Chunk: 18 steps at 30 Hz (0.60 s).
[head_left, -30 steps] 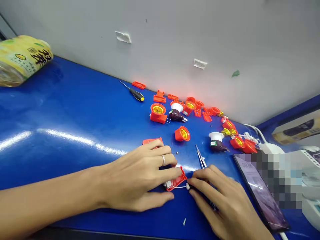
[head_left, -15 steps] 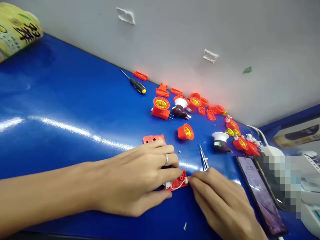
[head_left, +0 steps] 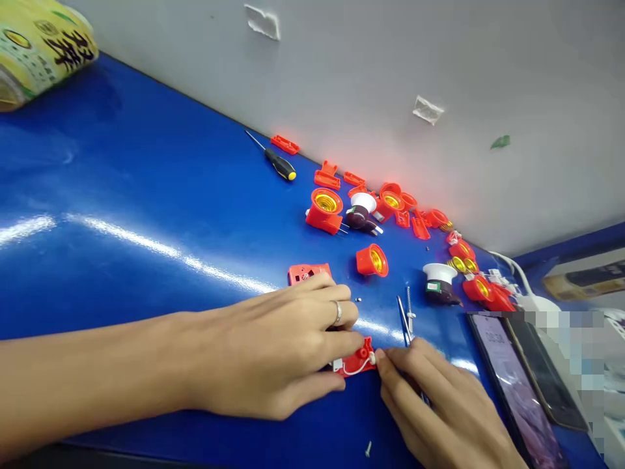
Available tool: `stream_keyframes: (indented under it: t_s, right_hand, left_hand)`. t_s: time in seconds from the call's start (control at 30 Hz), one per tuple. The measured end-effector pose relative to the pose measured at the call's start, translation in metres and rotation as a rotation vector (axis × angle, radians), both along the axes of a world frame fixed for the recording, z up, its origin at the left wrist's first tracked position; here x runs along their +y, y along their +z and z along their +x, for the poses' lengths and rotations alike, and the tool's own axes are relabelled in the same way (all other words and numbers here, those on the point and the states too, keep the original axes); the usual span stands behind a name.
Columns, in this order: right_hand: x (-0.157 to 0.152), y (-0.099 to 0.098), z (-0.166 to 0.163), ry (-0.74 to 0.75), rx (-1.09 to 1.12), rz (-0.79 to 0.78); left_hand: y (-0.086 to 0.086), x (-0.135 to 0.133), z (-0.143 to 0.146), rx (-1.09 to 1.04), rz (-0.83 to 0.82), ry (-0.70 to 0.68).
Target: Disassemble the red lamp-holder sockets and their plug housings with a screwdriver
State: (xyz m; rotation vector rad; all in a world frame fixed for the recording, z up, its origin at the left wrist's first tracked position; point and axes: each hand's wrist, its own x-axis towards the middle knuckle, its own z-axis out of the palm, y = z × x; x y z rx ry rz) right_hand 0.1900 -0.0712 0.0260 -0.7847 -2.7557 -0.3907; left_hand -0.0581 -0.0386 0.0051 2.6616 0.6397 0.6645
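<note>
Under my left hand (head_left: 278,358), which is closed at the fingertips, a red plastic lamp-holder housing (head_left: 352,366) is pressed on the blue table. A white wire (head_left: 359,370) curves inside it, beside a white block (head_left: 337,365). My right hand (head_left: 439,397) pinches at the small white end of this wire, at the housing's right edge. A slim metal tool (head_left: 403,318) sticks out behind the right hand's fingers; whether the hand holds it is unclear. Beyond the left knuckles lies a red cover (head_left: 308,271), partly hidden.
Red lamp holders (head_left: 325,212), a loose socket (head_left: 372,260) and dark white-rimmed holders (head_left: 440,283) line the wall side. A screwdriver (head_left: 280,164) lies at the back. Phone (head_left: 512,384) at right, screw (head_left: 368,448) in front, yellow package (head_left: 43,52) far left.
The view has shifted slightly, so things sit a little further right. Both hands stay at the housing. The slim metal tool now stands apart from the spring-like piece beside it.
</note>
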Motion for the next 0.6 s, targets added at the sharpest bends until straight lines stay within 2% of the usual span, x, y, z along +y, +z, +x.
stream_keyframes:
  t_s: [0.2, 0.47, 0.6]
  right_hand:
    - [-0.002, -0.002, -0.005, 0.010, 0.033, 0.135]
    - [-0.001, -0.012, 0.003, -0.001, 0.132, 0.062]
    - [0.001, -0.005, 0.002, -0.006, 0.106, 0.064]
  left_hand:
    - [0.000, 0.000, -0.001, -0.013, -0.007, 0.007]
    - [-0.002, 0.001, 0.000, -0.017, -0.006, 0.010]
    - [0.000, -0.001, 0.000, -0.032, -0.001, 0.049]
